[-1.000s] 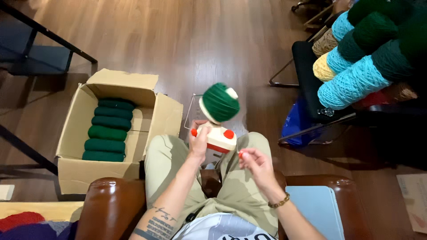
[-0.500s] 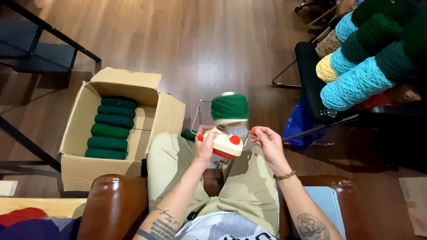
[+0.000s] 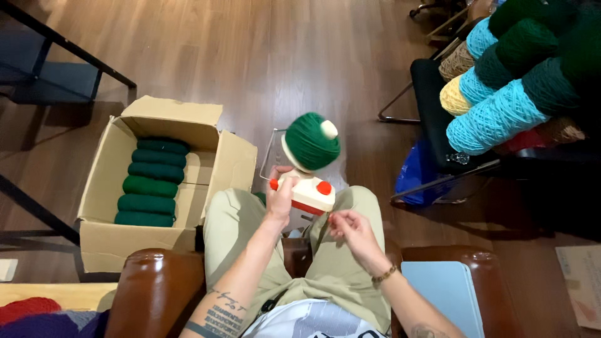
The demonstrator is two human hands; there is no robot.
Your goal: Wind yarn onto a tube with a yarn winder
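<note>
head view, looking down at a seated person's lap. the left hand (image 3: 280, 199) wraps around the side of a small white yarn winder (image 3: 307, 193) with red knobs, its fingers closed on the body so that the device stays steady above the knees. on top of the winder sits a tilted cake of dark green yarn (image 3: 311, 143) with a pale core tip showing; the tilt belongs to the winder's angled spindle, which lays the strand in crossing layers. the cake looks slightly blurred, which suggests rotation. the right hand (image 3: 354, 233) is just beside the winder's near right corner, fingers pinched together; whether they grip a crank handle or a strand cannot be told, as the thing between them is too small to see.

to the person's left, on the wooden floor (image 3: 250, 56), stands an open cardboard box (image 3: 113, 238) holding a column of green yarn cakes (image 3: 149, 184) laid flat, side by side, within easy reach of the left hand. to the right, a dark chair (image 3: 432, 94) carries a pile of yarn cones (image 3: 501, 106) in turquoise, yellow, tan and deep green, with a blue bag (image 3: 416, 172) beneath. brown leather armrests (image 3: 156, 281) frame the lap, and a pale blue pad (image 3: 447, 291) lies at the right side.
</note>
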